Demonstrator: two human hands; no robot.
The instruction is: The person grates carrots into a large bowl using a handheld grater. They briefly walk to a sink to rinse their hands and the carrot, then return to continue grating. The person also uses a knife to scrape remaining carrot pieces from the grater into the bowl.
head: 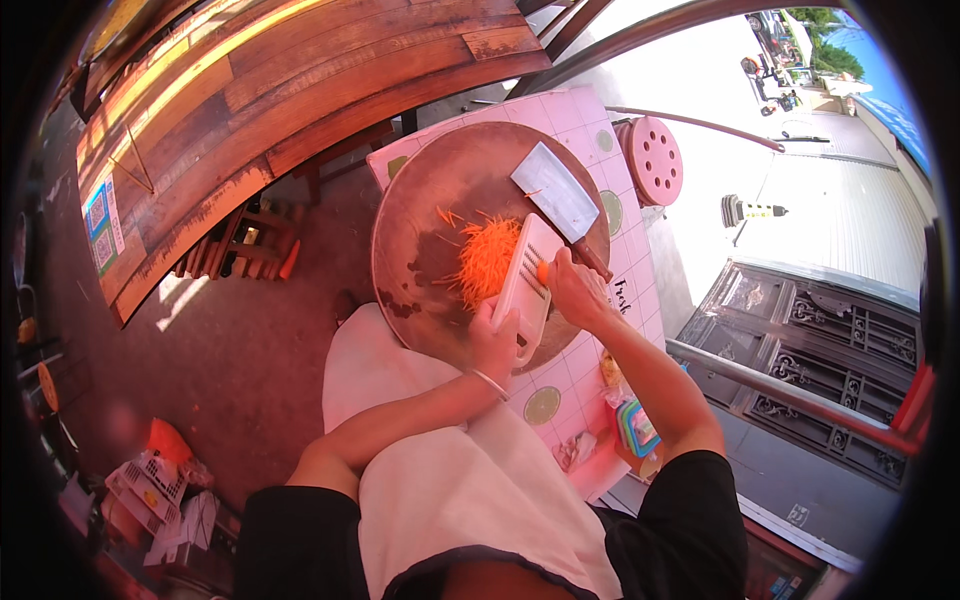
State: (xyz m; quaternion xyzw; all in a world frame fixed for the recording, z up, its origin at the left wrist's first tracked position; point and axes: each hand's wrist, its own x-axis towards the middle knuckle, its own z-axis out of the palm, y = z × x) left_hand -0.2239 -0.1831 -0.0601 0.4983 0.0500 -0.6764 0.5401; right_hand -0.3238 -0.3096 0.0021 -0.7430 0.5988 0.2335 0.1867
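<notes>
My left hand (495, 337) grips the lower end of a white plastic grater (534, 300), which is tilted over a round wooden chopping block (420, 169). Pressed against the grater's rows of metal teeth is a short piece of carrot (543, 273), held in the fingers of my right hand (577, 289). A heap of shredded carrot (487, 259) lies on the block beside and partly behind the grater. Beyond my right hand a cleaver (556, 191) rests flat on the block, its wooden handle pointing toward my right forearm. A few orange shreds lie apart from the heap.
Under the block is a table with a pink tiled-pattern cover (637, 262). A plank-top wooden table (300, 97) stands at upper left, with pink stools (655, 161) at upper right. Colourful plastic containers (636, 427) sit near my right elbow. Plastic baskets (146, 491) are at lower left.
</notes>
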